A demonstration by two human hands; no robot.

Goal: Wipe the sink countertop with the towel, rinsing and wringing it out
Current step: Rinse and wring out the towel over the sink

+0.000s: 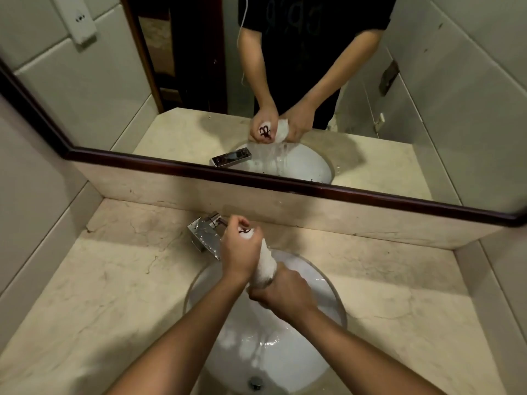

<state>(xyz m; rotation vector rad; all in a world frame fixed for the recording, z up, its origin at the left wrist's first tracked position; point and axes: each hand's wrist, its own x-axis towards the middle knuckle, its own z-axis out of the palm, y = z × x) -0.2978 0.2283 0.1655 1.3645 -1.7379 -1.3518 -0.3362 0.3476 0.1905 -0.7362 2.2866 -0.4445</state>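
Both hands (265, 269) twist towel (265, 266) over sink (322, 277).

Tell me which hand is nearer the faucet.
Left. The left hand grips the far end of the towel right beside the faucet; the right hand grips the near end, farther away over the sink basin.

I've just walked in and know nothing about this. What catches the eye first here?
Two bare hands meet over the white sink in the middle, twisting a white towel between them: the left hand grips its far end near the shiny tap, the right hand its near end. Above, a dark-framed mirror repeats the scene and shows water streaming from the towel. Pale stone countertop surrounds the sink.
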